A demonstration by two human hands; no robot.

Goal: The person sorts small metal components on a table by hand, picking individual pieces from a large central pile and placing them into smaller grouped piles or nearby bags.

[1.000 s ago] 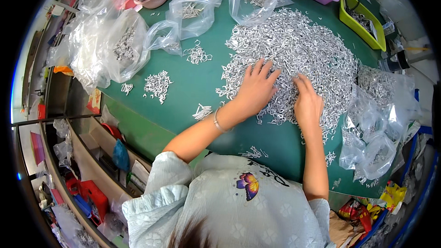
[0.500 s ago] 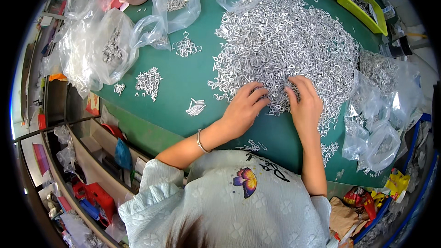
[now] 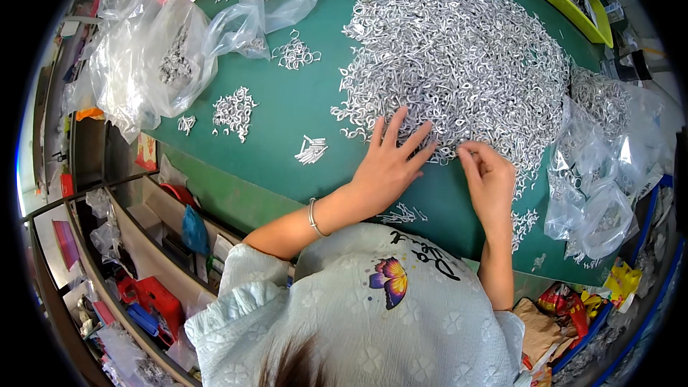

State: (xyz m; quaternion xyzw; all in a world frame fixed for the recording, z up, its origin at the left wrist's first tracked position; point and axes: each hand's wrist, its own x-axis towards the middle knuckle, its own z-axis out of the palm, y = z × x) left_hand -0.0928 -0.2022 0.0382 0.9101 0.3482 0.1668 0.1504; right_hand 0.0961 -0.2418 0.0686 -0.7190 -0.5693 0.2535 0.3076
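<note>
A broad heap of small silvery metal hooks and eyelets (image 3: 459, 57) covers the middle of the green table. My left hand (image 3: 394, 161) lies with fingers spread over the heap's near edge, fingertips touching the pieces. Just to its right, my right hand (image 3: 491, 175) is closed, thumb and index finger pinched together at the near edge of the heap. Whatever is in that pinch is too small to make out. Below my hands, close to my shirt, lies a little group of thin metal pieces (image 3: 403, 213).
Small sorted piles lie left: straight pins (image 3: 312, 150), curved pieces (image 3: 233, 113), rings (image 3: 295, 52). Clear plastic bags (image 3: 161, 64) crowd the far left; another bag of parts (image 3: 591, 201) sits right. A yellow-green basket (image 3: 573, 3) stands far right. Shelves (image 3: 161, 265) run below left.
My left hand has spread its fingers flat over the heap's edge. The right hand has drawn slightly nearer to me and closed into a pinch. The whole view has shifted a little.
</note>
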